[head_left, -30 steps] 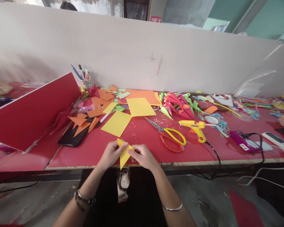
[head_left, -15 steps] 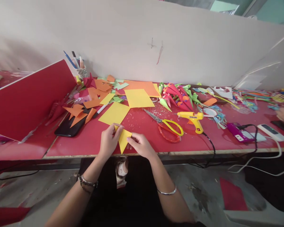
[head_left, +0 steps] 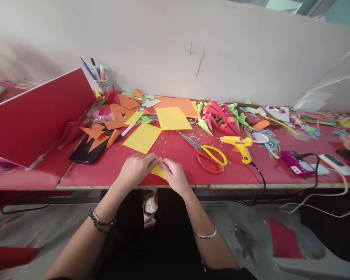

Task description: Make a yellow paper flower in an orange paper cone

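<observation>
Two hands in head view, one small yellow paper piece (head_left: 158, 171) between them at the red table's (head_left: 116, 177) near edge. Left hand (head_left: 136, 169): fingers pinching its upper left side, partly hidden. Right hand (head_left: 175, 175): thumb and fingers gripping its right side. Yellow sheet (head_left: 142, 137) lies just beyond; scissors (head_left: 203, 148) right, glue gun (head_left: 238, 143) further right. Can't tell whether the piece touches the table.

Yellow paper (head_left: 159, 171) partly behind fingers (head_left: 152, 157)
</observation>
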A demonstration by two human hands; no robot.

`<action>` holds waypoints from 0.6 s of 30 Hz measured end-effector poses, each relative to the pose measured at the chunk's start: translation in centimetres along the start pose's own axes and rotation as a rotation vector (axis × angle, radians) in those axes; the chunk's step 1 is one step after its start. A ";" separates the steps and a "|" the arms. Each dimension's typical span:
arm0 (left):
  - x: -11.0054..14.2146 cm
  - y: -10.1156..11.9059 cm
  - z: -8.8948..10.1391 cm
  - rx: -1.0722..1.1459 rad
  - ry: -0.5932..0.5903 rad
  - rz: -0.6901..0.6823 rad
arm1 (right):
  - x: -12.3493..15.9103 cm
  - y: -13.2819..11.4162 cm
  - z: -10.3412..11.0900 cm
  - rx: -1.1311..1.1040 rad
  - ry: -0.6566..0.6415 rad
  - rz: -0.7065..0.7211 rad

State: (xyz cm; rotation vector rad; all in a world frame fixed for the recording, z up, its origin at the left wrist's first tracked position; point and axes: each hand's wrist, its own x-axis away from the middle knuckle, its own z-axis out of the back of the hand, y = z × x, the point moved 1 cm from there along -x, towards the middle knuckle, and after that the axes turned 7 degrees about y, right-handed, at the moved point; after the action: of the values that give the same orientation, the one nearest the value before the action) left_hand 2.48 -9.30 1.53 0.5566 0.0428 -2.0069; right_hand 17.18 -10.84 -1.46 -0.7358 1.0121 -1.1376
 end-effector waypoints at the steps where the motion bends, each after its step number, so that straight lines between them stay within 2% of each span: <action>1: 0.0 0.2 -0.1 -0.030 -0.001 0.009 | 0.1 -0.1 0.1 0.001 0.003 0.009; 3: 0.0 0.4 -0.4 0.017 0.001 0.043 | 0.4 -0.2 0.2 -0.059 -0.046 -0.015; 6: -0.1 0.3 -0.7 0.219 -0.004 0.111 | 1.1 -0.4 0.5 -0.153 -0.139 -0.090; 10: -0.2 -0.4 -0.6 0.472 -0.088 0.213 | 1.6 -0.5 1.3 -0.043 -0.139 -0.078; 13: -0.5 -0.8 -0.1 0.647 -0.201 0.282 | 1.2 -0.7 2.5 0.095 -0.099 0.115; 16: -1.0 -0.5 0.5 0.759 -0.336 0.254 | 0.5 -1.1 3.7 0.241 -0.102 0.350; 18: -1.4 -0.2 0.7 0.808 -0.418 0.220 | 0.1 -1.3 4.2 0.319 -0.133 0.442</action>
State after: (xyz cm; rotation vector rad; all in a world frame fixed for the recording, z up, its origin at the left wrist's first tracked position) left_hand 2.65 -8.22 2.66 0.5850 -1.0720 -1.8329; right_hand 20.59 -11.43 1.32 -0.3049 0.8042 -0.8242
